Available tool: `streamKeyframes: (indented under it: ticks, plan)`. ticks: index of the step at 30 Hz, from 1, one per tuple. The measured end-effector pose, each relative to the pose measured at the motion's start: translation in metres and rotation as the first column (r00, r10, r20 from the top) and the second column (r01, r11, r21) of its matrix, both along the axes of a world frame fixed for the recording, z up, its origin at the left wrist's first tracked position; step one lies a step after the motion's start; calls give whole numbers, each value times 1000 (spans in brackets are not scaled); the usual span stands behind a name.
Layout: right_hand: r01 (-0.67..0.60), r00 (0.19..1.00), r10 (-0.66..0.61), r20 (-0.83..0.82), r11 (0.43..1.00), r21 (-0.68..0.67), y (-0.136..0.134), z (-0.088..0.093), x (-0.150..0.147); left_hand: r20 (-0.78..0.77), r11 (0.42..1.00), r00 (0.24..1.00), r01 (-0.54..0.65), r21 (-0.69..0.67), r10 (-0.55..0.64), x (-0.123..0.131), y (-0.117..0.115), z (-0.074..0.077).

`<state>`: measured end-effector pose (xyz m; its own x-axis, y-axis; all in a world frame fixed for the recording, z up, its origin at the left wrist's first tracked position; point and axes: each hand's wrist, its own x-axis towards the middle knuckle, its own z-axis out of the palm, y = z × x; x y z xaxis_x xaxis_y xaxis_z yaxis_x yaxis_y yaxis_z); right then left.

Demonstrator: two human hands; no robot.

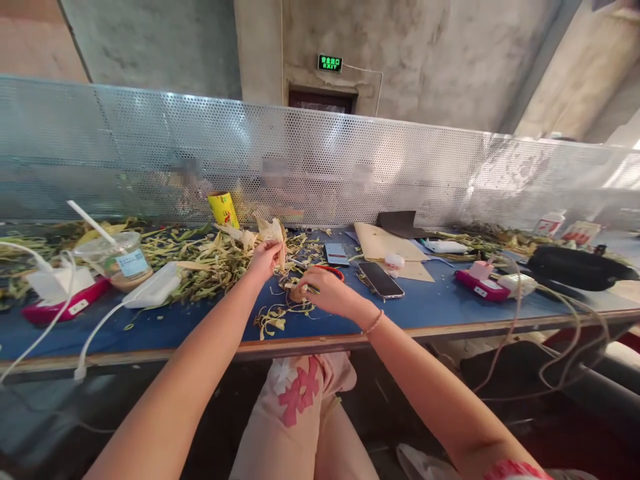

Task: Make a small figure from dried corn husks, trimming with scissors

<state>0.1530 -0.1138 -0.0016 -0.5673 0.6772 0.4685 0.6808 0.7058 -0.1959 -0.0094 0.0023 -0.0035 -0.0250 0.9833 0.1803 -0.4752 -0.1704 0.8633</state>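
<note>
My left hand (270, 255) is closed on a pale, dry, papery leaf (273, 230), holding it upright above the tabletop. Just to its right, my right hand (323, 291) curls round scissors, whose red and black handle (333, 271) shows past the knuckles; the fingers hide most of the rest. Beneath both hands lie curled trimmings (273, 321) and brownish scraps. A large heap of dry, yellow-green plant pieces (213, 263) spreads to the left of my left hand.
A phone (381, 280), a small dark box (336, 254) and brown paper (387, 243) lie to the right. On the left stand a plastic cup (131, 263) with a straw and a white charger (154, 285) with cables. A perforated metal screen (320, 160) closes the table's back.
</note>
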Motion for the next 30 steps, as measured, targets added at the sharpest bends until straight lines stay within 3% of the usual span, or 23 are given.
streamKeyframes:
  ticks: [1, 3, 8, 19, 25, 28, 30]
  plan:
    - [-80, 996, 80, 33, 997, 2, -4, 2, -9, -2, 1000, 1000, -1, 0, 1, 0, -1, 0]
    - [-128, 983, 126, 137, 992, 10, -7, 4, -24, -11, 1000, 1000, -5, -8, 5, 0, -2, 0]
    - [-27, 937, 30, 347, 1000, -15, -2, 1, -37, -31, 999, 999, 12, -35, -13, 1, -5, 1]
    - [62, 968, -58, 244, 998, -7, 14, 6, -9, -56, 998, 997, 56, -24, -57, 3, -4, 2]
    - [188, 919, -202, 339, 979, 74, 21, 4, -15, -71, 999, 996, 45, -17, -46, 2, -2, 0]
    - [189, 910, -200, 364, 980, 64, 23, 4, -20, -71, 999, 997, 42, -23, -44, 1, -2, 0]
    - [170, 940, -168, 298, 985, 20, 27, 4, -20, -59, 998, 997, 50, -30, -52, 1, -2, 0]
